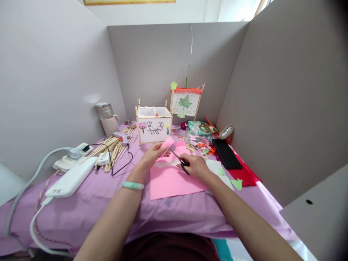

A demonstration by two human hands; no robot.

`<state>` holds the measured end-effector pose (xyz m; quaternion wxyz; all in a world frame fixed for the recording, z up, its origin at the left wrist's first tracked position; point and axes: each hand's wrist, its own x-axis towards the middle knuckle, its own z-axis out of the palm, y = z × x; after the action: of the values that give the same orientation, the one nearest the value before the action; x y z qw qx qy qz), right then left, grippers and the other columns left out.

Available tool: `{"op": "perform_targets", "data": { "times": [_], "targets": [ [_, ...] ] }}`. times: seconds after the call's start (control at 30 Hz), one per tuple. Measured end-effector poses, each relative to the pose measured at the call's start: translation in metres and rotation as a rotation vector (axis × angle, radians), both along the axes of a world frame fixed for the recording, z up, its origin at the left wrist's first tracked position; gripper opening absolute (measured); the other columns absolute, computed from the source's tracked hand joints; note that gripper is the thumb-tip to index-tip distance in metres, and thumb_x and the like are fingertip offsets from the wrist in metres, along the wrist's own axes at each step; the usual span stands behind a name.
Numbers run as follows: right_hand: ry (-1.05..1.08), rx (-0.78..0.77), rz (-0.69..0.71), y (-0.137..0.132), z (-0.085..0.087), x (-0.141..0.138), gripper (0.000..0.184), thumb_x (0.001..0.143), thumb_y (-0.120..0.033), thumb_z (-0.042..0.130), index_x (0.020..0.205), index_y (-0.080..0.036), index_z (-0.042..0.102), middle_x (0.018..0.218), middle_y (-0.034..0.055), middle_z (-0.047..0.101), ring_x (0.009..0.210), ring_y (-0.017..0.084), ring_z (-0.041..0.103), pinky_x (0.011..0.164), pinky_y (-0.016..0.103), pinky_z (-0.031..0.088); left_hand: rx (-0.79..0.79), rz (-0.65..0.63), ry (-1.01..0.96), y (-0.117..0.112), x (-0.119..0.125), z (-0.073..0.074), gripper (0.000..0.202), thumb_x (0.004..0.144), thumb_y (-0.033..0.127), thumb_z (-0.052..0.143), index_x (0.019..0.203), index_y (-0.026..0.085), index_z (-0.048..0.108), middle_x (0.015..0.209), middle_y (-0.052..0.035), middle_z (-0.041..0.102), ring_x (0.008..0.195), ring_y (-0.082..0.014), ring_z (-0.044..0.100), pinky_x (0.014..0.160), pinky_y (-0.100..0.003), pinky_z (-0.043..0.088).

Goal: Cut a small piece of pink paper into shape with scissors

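Observation:
My left hand [154, 154], with a pale green bangle [132, 185] on the wrist, pinches a small strip of pink paper [168, 143]. Fine cuts seem to run along the strip's upper edge. My right hand [196, 166] is closed around the black handles of a pair of scissors [185, 166], whose blades point up and left and meet the strip. Beneath both hands a larger pink sheet [174, 183] lies flat. Just behind them stands a lantern-like box [154, 125] framed with sticks, with two birds drawn on its white front panel.
Wooden sticks [115, 150], a glue gun [122, 137], a white power bank [71, 176] and cables lie left, near a glass bottle [108, 119]. A second lantern [186, 102] hangs behind. Paper scraps [202, 145], a black phone [226, 154] and red material [246, 174] lie right.

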<state>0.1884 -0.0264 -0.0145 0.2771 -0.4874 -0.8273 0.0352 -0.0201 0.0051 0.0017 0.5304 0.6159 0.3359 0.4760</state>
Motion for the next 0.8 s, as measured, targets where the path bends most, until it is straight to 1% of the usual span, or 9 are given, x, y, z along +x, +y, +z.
{"op": "perform_targets", "data": {
  "times": [0.23,0.63,0.8],
  "targets": [
    [-0.004,-0.005,0.000,0.0006,-0.0005,0.0000,0.019,0.077,-0.035,0.062,0.093,-0.024,0.065,0.078,-0.0007,0.070,0.063,0.014,0.060,0.055,0.021,0.031,0.005,-0.006,0.023,0.0019,0.0003,-0.0015,0.028,0.075,0.039,0.064,0.078,0.012,0.058,0.069,-0.0029,0.063,0.064,-0.0117,0.057,0.066,-0.026,0.043],
    [-0.032,0.006,-0.014,0.0015,-0.0027,-0.0013,0.019,0.078,-0.034,0.060,0.093,-0.024,0.065,0.077,-0.0001,0.071,0.065,0.015,0.061,0.056,0.022,0.031,0.006,-0.024,0.028,0.0019,0.0013,-0.0030,0.028,0.076,0.039,0.063,0.078,0.012,0.058,0.070,-0.0032,0.062,0.065,-0.0116,0.057,0.064,-0.025,0.042],
    [-0.041,0.009,-0.016,0.0011,-0.0016,-0.0010,0.018,0.079,-0.035,0.058,0.091,-0.024,0.065,0.076,0.0006,0.071,0.064,0.014,0.060,0.056,0.021,0.031,0.013,-0.024,0.037,0.0014,0.0013,-0.0022,0.028,0.076,0.040,0.063,0.073,0.013,0.056,0.068,-0.0027,0.061,0.065,-0.0119,0.056,0.065,-0.025,0.042]
  ]
}}
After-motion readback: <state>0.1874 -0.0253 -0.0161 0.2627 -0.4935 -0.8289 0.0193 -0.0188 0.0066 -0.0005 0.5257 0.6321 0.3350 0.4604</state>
